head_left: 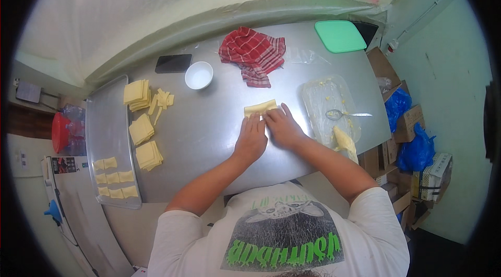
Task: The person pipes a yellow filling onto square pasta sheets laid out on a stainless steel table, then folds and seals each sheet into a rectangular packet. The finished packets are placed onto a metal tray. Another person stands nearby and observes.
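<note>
A yellow dough sheet (260,107) is being pressed flat mid-table by the left hand (250,138) and right hand (282,126). Dough stacks (141,130) are piled left, a white bowl (199,75) farther back.

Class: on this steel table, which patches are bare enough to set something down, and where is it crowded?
Bare steel lies between the dough stacks and the left hand, and between the white bowl and the dough strip. Crowded: around the red cloth, the plastic sheet with spoon, and the right hand.
</note>
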Tool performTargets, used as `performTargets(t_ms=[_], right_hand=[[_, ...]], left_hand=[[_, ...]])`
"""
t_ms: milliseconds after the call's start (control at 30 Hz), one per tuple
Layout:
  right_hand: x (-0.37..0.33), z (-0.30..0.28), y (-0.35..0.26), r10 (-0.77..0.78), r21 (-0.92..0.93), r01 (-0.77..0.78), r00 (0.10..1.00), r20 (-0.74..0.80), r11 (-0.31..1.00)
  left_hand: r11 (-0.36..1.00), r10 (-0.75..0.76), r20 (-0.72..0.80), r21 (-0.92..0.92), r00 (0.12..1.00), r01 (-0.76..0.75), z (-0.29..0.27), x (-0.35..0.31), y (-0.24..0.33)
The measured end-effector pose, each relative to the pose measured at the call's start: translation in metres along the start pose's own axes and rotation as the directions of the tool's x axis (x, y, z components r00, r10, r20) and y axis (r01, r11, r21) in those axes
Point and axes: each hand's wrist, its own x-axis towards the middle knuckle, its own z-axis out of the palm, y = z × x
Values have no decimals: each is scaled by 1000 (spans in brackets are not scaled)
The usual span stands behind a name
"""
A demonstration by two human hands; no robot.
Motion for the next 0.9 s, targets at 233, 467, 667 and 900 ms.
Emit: performTargets(t_ms=[233,467,667,900], right_hand=[[8,-8,-4,298,-159,-279,948,113,947],[19,-10,8,277,-210,-222,917,287,952],[22,-19,6,312,-175,-272,909,276,946],[24,-15,10,294,-172,-251,904,311,953]], left_hand=[[970,-203,144,-106,969,219,-5,9,-3],[953,-256,207,-109,944,283,0,9,-4],[950,-286,151,-84,946,301,2,5,-8],[940,-324,193,-47,926,338,-1,9,-4]])
